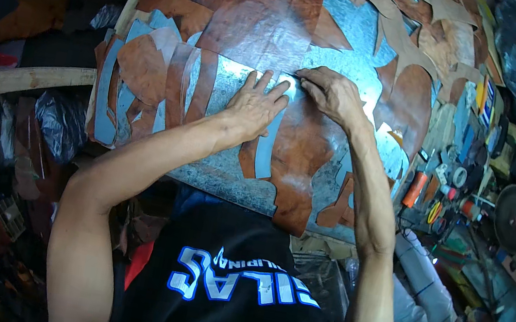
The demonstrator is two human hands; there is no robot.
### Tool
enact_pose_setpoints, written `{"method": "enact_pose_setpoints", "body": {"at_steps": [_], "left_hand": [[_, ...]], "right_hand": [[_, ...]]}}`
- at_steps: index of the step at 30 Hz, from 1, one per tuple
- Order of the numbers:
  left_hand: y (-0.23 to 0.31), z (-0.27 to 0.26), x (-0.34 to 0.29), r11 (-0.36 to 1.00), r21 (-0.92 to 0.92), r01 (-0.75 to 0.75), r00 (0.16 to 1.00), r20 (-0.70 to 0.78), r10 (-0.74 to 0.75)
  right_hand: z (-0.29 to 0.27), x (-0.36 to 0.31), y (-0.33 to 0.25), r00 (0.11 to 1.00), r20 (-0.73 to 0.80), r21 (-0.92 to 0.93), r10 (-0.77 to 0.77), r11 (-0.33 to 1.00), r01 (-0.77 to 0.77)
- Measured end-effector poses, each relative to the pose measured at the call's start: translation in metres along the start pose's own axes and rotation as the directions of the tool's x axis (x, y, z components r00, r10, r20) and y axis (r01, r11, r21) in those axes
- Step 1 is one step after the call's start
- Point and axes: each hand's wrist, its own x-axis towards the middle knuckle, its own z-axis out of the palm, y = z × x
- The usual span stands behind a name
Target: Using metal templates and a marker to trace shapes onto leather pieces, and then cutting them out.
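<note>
Evidently, both hands are working close together at the near edge of a broad brown leather sheet [260,30], which is lying just beyond them on the mottled grey worktable [226,183]. The left hand [256,104] is resting palm down with its fingers spread, grasping nothing visible; its fingertips are reaching that edge, though whether they are pressing on the leather or just beside it, I cannot tell. The right hand [335,97] is curling its thumb and fingers together near the same edge; whatever it may be pinching is too small and dark to make out. A narrow blue-grey strip [264,155] is showing below the left hand, and a darker brown leather piece [302,145] is stretching from below the right hand toward the person's body. Judging from this pose, the step in hand is looking like steadying with the left and fine edge work with the right. The next move is probably calling for a firm left palm and small, controlled right fingers.
</note>
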Motion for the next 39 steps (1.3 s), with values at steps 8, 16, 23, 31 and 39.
{"method": "enact_pose_setpoints", "body": {"at_steps": [8,16,23,31,39], "left_hand": [[-0.001,0.007,0.000,0.999,-0.017,0.041,0.999,-0.002,-0.041],[0.000,0.007,0.000,0.998,-0.047,0.044,0.999,-0.011,-0.045],[0.000,0.004,0.002,0.998,-0.042,0.038,0.999,0.002,-0.038],[-0.001,-0.001,0.000,0.999,-0.015,0.044,0.999,0.023,-0.044],[0.001,0.001,0.003,0.999,-0.018,0.046,0.998,0.030,-0.046]], "right_hand": [[-0.003,0.025,0.011,0.976,0.166,-0.012,-0.139,0.990,0.143],[-0.002,0.024,0.006,0.976,0.177,-0.068,-0.126,0.988,0.140],[-0.004,0.025,0.006,0.960,0.267,-0.165,-0.087,0.977,0.135],[-0.021,0.006,0.014,0.967,0.256,-0.201,0.019,0.979,0.034],[-0.018,-0.010,0.018,0.983,0.182,-0.166,0.021,0.986,0.010]]}}
